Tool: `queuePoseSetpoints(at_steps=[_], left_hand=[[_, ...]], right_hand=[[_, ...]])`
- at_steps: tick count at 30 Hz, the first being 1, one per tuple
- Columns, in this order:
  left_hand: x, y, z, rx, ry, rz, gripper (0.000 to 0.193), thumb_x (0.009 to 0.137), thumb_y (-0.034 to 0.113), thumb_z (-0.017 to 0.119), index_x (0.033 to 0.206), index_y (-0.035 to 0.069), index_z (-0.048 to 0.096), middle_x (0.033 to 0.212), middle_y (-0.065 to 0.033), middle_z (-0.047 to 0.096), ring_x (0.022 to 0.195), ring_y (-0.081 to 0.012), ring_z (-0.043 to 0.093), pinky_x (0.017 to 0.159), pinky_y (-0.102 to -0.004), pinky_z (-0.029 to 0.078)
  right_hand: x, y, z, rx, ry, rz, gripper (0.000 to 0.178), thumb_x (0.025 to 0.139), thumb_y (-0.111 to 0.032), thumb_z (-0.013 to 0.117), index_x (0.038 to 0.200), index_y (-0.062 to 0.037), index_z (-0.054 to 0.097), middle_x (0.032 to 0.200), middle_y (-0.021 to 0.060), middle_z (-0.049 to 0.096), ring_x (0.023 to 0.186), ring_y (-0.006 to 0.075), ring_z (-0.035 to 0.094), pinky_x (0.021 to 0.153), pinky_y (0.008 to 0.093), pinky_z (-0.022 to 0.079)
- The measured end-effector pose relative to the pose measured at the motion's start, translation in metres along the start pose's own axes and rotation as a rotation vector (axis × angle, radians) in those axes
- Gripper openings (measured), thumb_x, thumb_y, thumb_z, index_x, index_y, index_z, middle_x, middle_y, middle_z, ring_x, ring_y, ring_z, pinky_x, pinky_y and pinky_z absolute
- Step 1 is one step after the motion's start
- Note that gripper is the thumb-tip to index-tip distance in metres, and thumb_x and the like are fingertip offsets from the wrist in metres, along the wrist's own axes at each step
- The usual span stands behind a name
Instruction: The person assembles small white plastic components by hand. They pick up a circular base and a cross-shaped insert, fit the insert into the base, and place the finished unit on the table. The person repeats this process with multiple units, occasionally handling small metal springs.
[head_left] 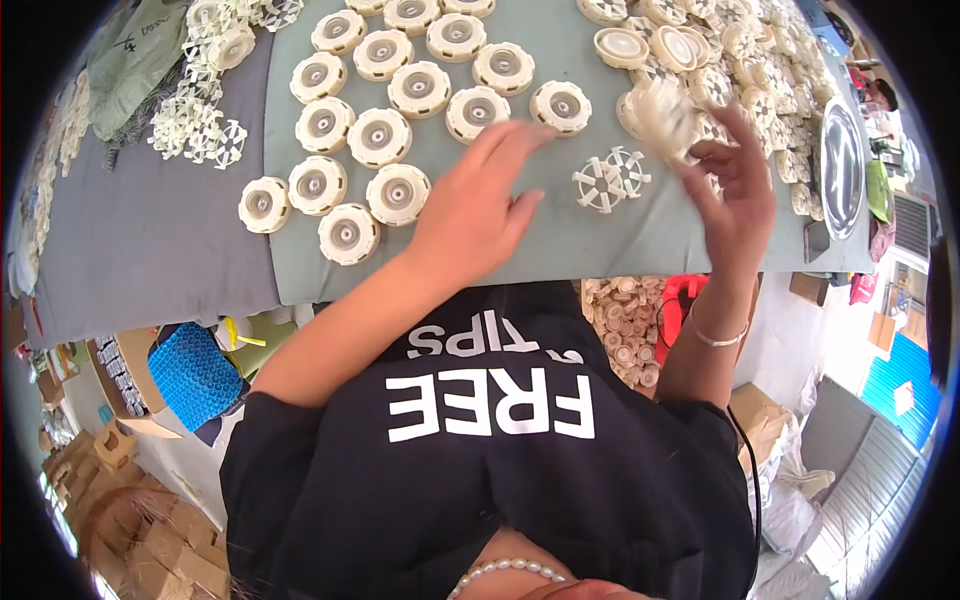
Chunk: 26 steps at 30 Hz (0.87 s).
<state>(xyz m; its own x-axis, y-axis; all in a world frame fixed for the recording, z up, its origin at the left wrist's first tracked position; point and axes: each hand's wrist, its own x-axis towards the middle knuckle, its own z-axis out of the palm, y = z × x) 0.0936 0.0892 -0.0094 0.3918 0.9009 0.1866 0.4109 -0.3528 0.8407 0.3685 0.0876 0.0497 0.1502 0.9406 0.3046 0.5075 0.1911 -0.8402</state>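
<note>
My left hand is over the table with its fingers stretched out and its thumb apart. Its fingertips are beside the lower edge of a cream round part with a clear ringed centre; whether they touch it I cannot tell. Raised at the right, my right hand grips a cream round piece between thumb and fingers. Motion blurs that piece, so its details are lost. Two white spoked rings lie overlapping on the cloth between my hands.
Several finished-looking cream round parts stand in rows at the left. A heap of cream caps covers the right side, next to a shiny oval tray. White spoked pieces lie farther left. Below the table edge is a container of cream parts.
</note>
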Motion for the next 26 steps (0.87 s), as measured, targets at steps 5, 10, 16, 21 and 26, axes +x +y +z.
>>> queuePoseSetpoints(at_steps=[5, 10, 16, 21, 26], left_hand=[[0.066, -0.002, 0.034, 0.381, -0.059, -0.001, 0.059, 0.092, 0.003, 0.060, 0.150, 0.010, 0.050, 0.154, -0.0203, 0.051, 0.100, -0.0410, 0.073, 0.080, -0.0487, 0.062], [0.076, 0.004, 0.029, 0.459, -0.225, -0.091, 0.061, 0.089, 0.006, 0.069, 0.147, 0.007, 0.051, 0.151, -0.0165, 0.052, 0.106, -0.0401, 0.072, 0.082, -0.0483, 0.062], [-0.004, 0.001, 0.001, 0.261, -0.259, -0.032, 0.070, 0.084, 0.007, 0.078, 0.148, 0.013, 0.051, 0.146, -0.0119, 0.055, 0.099, -0.0325, 0.072, 0.081, -0.0449, 0.062], [-0.031, 0.003, -0.009, -0.037, -0.268, -0.194, 0.080, 0.080, 0.001, 0.080, 0.152, 0.017, 0.050, 0.152, -0.0128, 0.053, 0.079, -0.0216, 0.073, 0.077, -0.0353, 0.062], [-0.033, -0.002, -0.014, -0.263, -0.260, -0.302, 0.084, 0.083, 0.007, 0.083, 0.157, 0.017, 0.046, 0.157, -0.0163, 0.049, 0.080, -0.0160, 0.074, 0.076, -0.0332, 0.062]], right_hand=[[-0.018, 0.004, 0.011, -0.295, -0.492, 0.055, 0.076, 0.072, -0.024, 0.097, 0.140, -0.0112, 0.066, 0.131, 0.0082, 0.065, 0.086, 0.0210, 0.063, 0.078, 0.0348, 0.056], [-0.023, 0.022, 0.029, -0.423, -0.417, 0.089, 0.063, 0.077, -0.012, 0.090, 0.136, -0.0098, 0.067, 0.136, 0.0109, 0.062, 0.099, 0.0276, 0.068, 0.084, 0.0392, 0.058], [-0.027, 0.016, 0.025, -0.280, -0.229, -0.159, 0.060, 0.073, -0.008, 0.092, 0.129, -0.0077, 0.071, 0.119, 0.0078, 0.069, 0.089, 0.0189, 0.065, 0.074, 0.0322, 0.054], [-0.043, 0.010, 0.038, -0.070, -0.446, -0.138, 0.062, 0.071, -0.012, 0.094, 0.129, -0.0085, 0.072, 0.114, 0.0066, 0.071, 0.085, 0.0178, 0.063, 0.071, 0.0303, 0.053], [-0.043, -0.005, 0.050, -0.155, -0.568, -0.134, 0.060, 0.075, -0.015, 0.093, 0.131, -0.0102, 0.072, 0.124, 0.0081, 0.070, 0.089, 0.0178, 0.066, 0.075, 0.0336, 0.056]])
